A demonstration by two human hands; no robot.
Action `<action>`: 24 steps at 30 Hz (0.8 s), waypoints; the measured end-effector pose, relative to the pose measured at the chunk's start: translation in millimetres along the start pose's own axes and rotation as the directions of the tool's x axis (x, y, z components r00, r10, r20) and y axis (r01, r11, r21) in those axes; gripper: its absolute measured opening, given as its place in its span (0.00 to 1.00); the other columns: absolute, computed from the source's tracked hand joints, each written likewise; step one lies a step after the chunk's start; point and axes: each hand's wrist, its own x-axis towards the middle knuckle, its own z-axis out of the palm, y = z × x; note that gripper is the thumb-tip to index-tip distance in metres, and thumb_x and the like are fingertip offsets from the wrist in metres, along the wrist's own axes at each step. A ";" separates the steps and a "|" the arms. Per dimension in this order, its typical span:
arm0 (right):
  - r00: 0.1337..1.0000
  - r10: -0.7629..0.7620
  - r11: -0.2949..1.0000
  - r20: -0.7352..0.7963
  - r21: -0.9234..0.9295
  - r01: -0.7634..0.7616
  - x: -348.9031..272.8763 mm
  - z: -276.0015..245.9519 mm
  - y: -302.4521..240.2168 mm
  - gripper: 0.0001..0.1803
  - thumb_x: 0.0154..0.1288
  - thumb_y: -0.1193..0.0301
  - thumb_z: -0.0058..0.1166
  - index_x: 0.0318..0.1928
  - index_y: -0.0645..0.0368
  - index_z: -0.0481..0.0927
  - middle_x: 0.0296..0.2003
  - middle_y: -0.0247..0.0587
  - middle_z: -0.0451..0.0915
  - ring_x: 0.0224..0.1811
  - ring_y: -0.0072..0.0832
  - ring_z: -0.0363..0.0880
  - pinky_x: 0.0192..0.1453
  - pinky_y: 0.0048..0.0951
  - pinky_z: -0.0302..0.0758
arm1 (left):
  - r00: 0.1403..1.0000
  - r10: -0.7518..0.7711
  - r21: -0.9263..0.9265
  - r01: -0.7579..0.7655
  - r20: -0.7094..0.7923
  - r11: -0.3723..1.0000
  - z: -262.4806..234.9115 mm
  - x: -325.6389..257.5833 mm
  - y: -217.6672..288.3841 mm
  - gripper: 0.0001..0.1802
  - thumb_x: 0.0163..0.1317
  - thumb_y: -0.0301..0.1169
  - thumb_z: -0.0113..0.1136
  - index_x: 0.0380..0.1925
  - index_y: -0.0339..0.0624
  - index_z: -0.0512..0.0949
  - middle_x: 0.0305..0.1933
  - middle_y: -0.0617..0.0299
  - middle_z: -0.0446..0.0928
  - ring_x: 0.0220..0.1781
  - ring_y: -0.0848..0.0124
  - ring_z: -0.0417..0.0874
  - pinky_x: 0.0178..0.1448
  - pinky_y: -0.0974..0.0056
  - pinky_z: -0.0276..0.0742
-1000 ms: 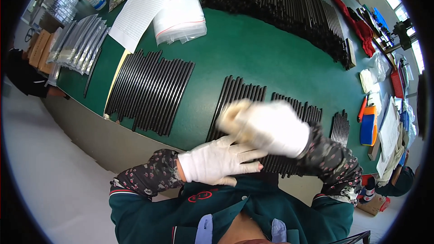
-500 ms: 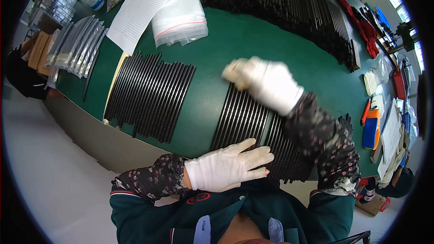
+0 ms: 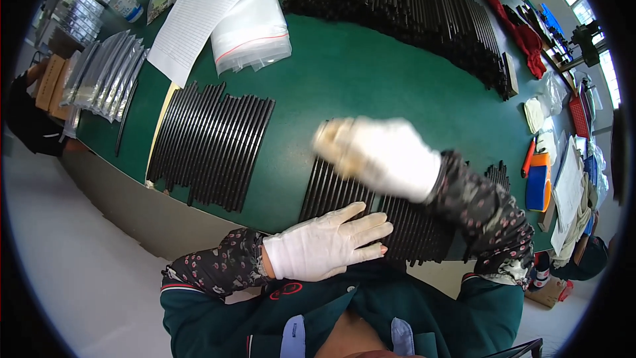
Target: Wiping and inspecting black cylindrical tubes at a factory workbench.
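My left hand (image 3: 328, 242), in a white glove with a bare fingertip showing, lies flat with fingers apart over the near ends of a row of thin black rods (image 3: 329, 189). A second group of black rods (image 3: 417, 233) lies right beside it, partly under my right forearm. Above the far part of the rods, my gloved right hand (image 3: 377, 156) is blurred by motion. Its fingers look curled in, and what they hold, if anything, cannot be made out. Another row of black rods (image 3: 209, 146) rests to the left on the green table (image 3: 371, 73).
A long pile of black rods (image 3: 397, 13) spans the far side. Plastic bags (image 3: 252, 33) and a printed sheet (image 3: 199, 20) lie far left, near bagged packs (image 3: 109, 76). At right are a blue-orange tape roll (image 3: 538, 185), red cloth (image 3: 523, 40) and red basket (image 3: 578, 118).
My right hand has moved nearer to me and slightly left over the rods. The left hand stays flat on them. The whole view has shifted a little.
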 end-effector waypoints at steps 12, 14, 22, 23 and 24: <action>0.909 -0.171 0.985 0.379 0.058 0.161 -22.4 11.7 -26.9 0.15 0.56 0.71 0.59 0.46 0.52 0.75 0.41 0.33 0.81 0.35 0.25 0.83 0.31 0.22 0.82 | 0.996 -0.061 -0.003 0.061 -0.059 0.998 9.0 -3.0 2.8 0.33 0.49 0.40 0.67 0.58 0.48 0.72 0.68 0.55 0.63 0.72 0.60 0.60 0.74 0.52 0.55; 0.996 -0.085 0.990 -0.026 -0.115 0.081 -9.7 12.9 21.6 0.17 0.56 0.70 0.61 0.46 0.55 0.75 0.39 0.35 0.81 0.31 0.29 0.84 0.33 0.24 0.83 | 0.999 0.037 0.012 -0.037 -0.005 0.999 -10.0 6.3 1.3 0.33 0.48 0.39 0.68 0.57 0.48 0.72 0.68 0.54 0.64 0.71 0.60 0.62 0.71 0.50 0.59; 0.982 -0.084 0.996 0.167 0.026 0.081 -8.4 28.1 -14.8 0.11 0.62 0.70 0.55 0.45 0.52 0.78 0.38 0.36 0.83 0.38 0.30 0.84 0.39 0.26 0.83 | 0.999 -0.038 -0.065 0.037 -0.005 0.997 2.4 1.9 1.6 0.34 0.47 0.40 0.69 0.57 0.47 0.72 0.67 0.54 0.64 0.71 0.59 0.62 0.71 0.50 0.59; 0.992 0.076 0.996 0.102 -0.055 -0.070 -8.7 19.9 6.6 0.10 0.63 0.70 0.55 0.45 0.53 0.78 0.39 0.37 0.83 0.40 0.32 0.84 0.41 0.27 0.83 | 1.000 0.001 0.003 -0.001 -0.010 1.000 -3.5 4.9 1.1 0.34 0.47 0.40 0.69 0.57 0.47 0.72 0.66 0.54 0.65 0.70 0.59 0.62 0.71 0.50 0.59; 0.973 0.229 0.966 0.021 -0.126 -0.225 -11.6 4.6 33.8 0.10 0.63 0.69 0.54 0.46 0.54 0.78 0.40 0.38 0.83 0.43 0.33 0.84 0.44 0.29 0.82 | 0.999 0.041 0.075 -0.040 -0.009 0.996 -7.8 7.9 2.1 0.34 0.47 0.40 0.68 0.57 0.47 0.72 0.66 0.54 0.65 0.70 0.59 0.62 0.70 0.50 0.59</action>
